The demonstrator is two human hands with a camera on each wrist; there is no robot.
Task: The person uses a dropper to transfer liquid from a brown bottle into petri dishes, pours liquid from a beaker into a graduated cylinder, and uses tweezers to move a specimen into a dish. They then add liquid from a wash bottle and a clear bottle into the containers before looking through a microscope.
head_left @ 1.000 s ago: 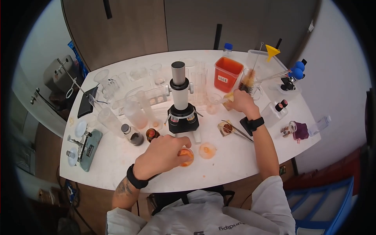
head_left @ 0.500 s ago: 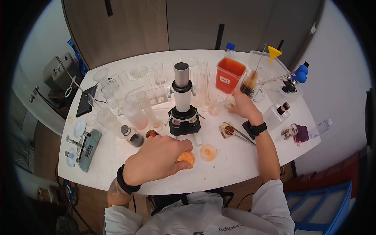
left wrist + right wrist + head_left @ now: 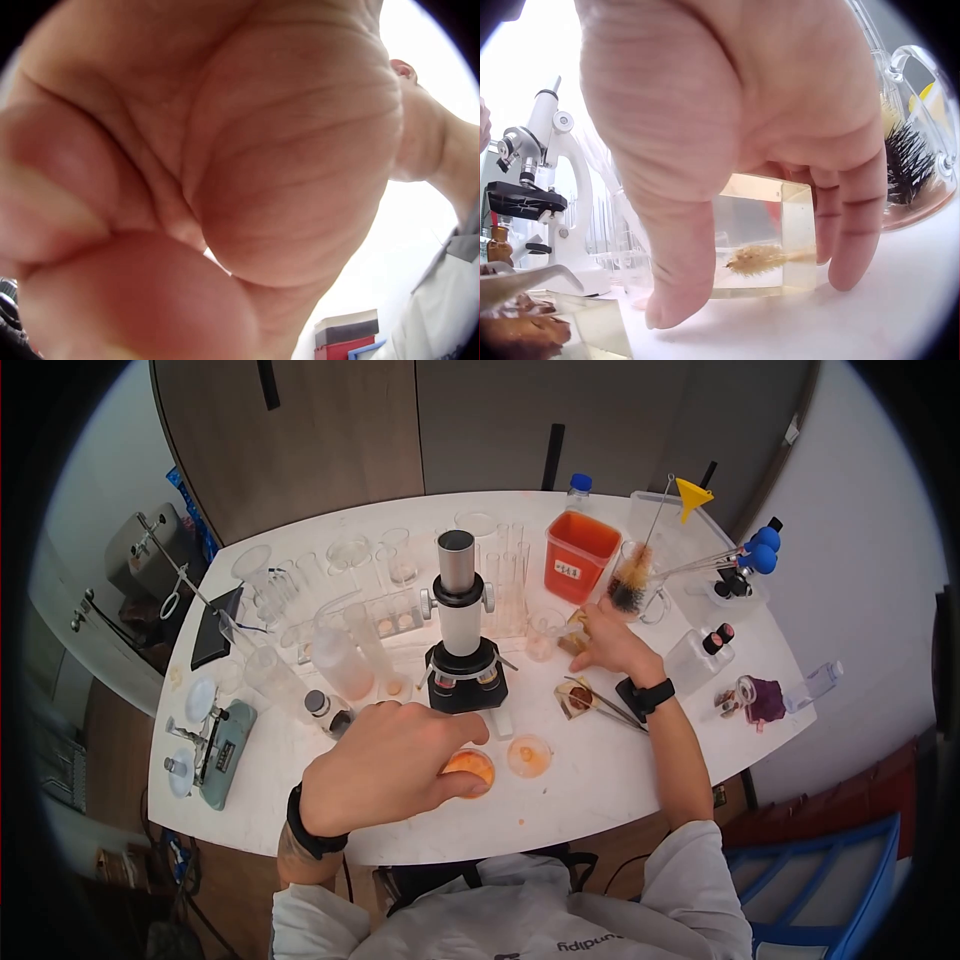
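My left hand (image 3: 385, 765) holds a small round dish with orange contents (image 3: 470, 768) at its rim, thumb on the near side. In the left wrist view, the palm and curled fingers (image 3: 135, 292) hide the dish. A second dish (image 3: 530, 757), with paler orange contents, lies just right of it. My right hand (image 3: 622, 645) reaches over a clear resin block (image 3: 769, 259) with a bristly, tan specimen inside, thumb on one side and fingers on the other. In the right wrist view, the block stands on the table between them. Another block, with a brown specimen (image 3: 529, 334), lies nearby.
The microscope (image 3: 462, 625) stands at centre. Glassware (image 3: 290, 590) crowds the back left, with a balance (image 3: 228, 750) at far left. An orange bin (image 3: 578, 565) and a glass jug with brushes (image 3: 630, 585) stand behind my right hand. Tweezers (image 3: 620, 710) lie near it.
My left thumb has shifted from over the dish to its near rim, its hand now covering the brown bottle. The right hand has spread around the resin block, which shows more from under it.
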